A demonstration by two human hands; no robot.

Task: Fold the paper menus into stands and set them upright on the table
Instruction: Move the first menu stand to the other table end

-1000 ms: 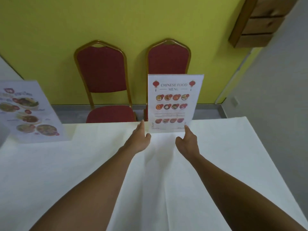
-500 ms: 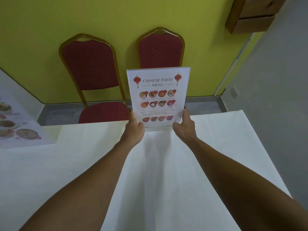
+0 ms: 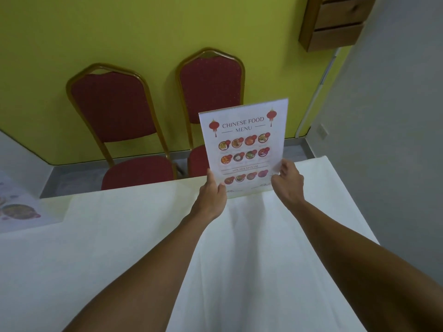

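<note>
A white paper menu (image 3: 244,144) headed "Chinese Food Menu", with red lanterns and rows of dish photos, stands upright near the far edge of the white-clothed table (image 3: 143,236). It tilts slightly to the left. My left hand (image 3: 211,197) grips its lower left corner. My right hand (image 3: 287,185) pinches its lower right edge. Whether its bottom edge touches the cloth is hidden by my hands. A second menu (image 3: 16,209) with food photos shows at the far left of the table, cut off by the frame edge.
Two red padded chairs, the left chair (image 3: 117,130) and the right chair (image 3: 211,92), with gold frames stand behind the table against a yellow-green wall. A wooden wall shelf (image 3: 335,22) hangs at the upper right. The table's right edge (image 3: 354,212) borders grey floor.
Both hands went from open beside the menu's base to gripping its lower corners. The menu now tilts left. The view has swung, pushing the second menu further to the left edge.
</note>
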